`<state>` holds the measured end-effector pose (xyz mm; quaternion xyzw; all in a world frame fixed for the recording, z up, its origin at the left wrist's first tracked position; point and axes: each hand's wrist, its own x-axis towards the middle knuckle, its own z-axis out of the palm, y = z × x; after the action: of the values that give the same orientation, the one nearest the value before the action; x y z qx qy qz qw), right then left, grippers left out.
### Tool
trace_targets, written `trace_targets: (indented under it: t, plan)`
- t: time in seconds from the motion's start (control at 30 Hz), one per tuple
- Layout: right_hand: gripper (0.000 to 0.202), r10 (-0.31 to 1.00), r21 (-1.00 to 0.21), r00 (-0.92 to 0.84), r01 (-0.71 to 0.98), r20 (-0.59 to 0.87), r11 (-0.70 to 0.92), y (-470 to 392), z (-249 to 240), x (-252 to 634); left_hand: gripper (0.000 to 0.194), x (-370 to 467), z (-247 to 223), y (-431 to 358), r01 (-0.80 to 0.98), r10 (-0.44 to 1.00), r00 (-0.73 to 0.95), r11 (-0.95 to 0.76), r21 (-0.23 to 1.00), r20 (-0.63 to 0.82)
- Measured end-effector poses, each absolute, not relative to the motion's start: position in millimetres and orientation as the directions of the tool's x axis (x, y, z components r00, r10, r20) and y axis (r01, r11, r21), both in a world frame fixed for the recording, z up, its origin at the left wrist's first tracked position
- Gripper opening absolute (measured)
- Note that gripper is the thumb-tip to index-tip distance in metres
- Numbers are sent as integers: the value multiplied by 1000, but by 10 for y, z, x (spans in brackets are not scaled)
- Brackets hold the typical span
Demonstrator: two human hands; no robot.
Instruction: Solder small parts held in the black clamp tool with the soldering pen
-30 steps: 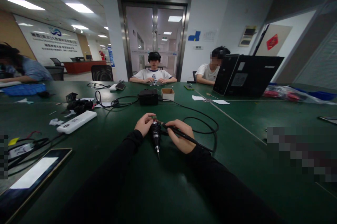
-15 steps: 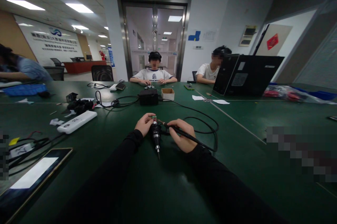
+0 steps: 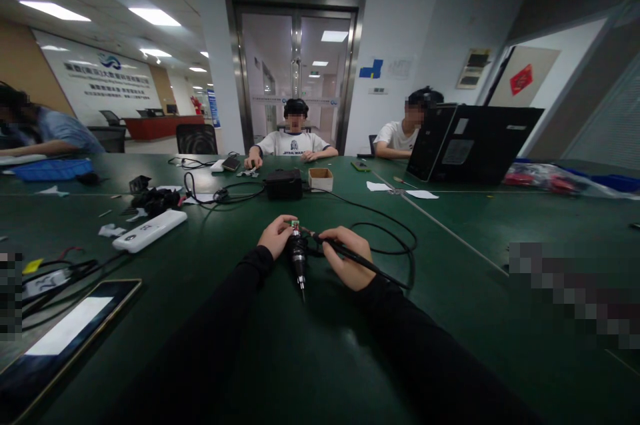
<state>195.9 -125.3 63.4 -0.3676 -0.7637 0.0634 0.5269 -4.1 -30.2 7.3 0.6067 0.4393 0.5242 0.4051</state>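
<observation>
My left hand (image 3: pixel 275 236) is closed at the far end of a black electric screwdriver (image 3: pixel 299 254), pinching a small green circuit board (image 3: pixel 295 225) there. The screwdriver's silver bit points toward me, low over the green table. In my right hand (image 3: pixel 350 257) is a slim black soldering iron (image 3: pixel 345 250), gripped like a pen. Its tip points left, close to the board; whether they touch, I cannot tell. A black cable (image 3: pixel 413 258) loops beyond my right hand.
A black box (image 3: pixel 283 184) and an open small carton (image 3: pixel 321 180) stand ahead. At the left are a white power strip (image 3: pixel 150 230) and a phone (image 3: pixel 75 338). A black computer case (image 3: pixel 475 144) stands at the right. Another person (image 3: pixel 295 142) sits opposite.
My hands keep nearly the same pose at the board. The view has shifted slightly. Across the table, the other person's hand has moved to the left along with small parts.
</observation>
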Motion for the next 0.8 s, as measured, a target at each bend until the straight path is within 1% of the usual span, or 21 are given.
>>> trace_targets:
  t: [0.17,0.37,0.5,0.57,0.6,0.67,0.73,0.77,0.8]
  plan:
    - [14,629,-492,-142,503,764,711,-1248,639,1979,30,-58,78,-307,180,966,45,-257,949,253]
    - [15,635,-501,-128,504,762,703,-1210,617,2013,20,-37,200,-417,429,969,-53,-197,881,242]
    - [13,641,-508,-111,514,759,691,-1199,622,2039,22,-46,366,-456,546,973,-80,-138,826,216]
    - [14,649,-514,-104,521,754,681,-1190,617,2049,32,-49,472,-492,591,986,-75,-79,803,152]
    - [14,651,-517,-102,523,752,678,-1184,612,2053,42,-39,528,-528,610,993,-71,-35,791,98]
    - [14,653,-521,-99,519,751,678,-1171,597,2057,70,14,639,-650,676,999,-42,46,735,-24]
    - [13,653,-526,-91,514,752,678,-1160,583,2055,96,111,738,-823,797,995,24,41,603,-100]
    - [13,653,-528,-88,513,752,677,-1157,579,2053,102,167,780,-914,860,992,65,1,511,-112]
    - [13,653,-528,-84,514,753,676,-1156,578,2050,103,222,817,-1000,909,991,89,-38,416,-105]
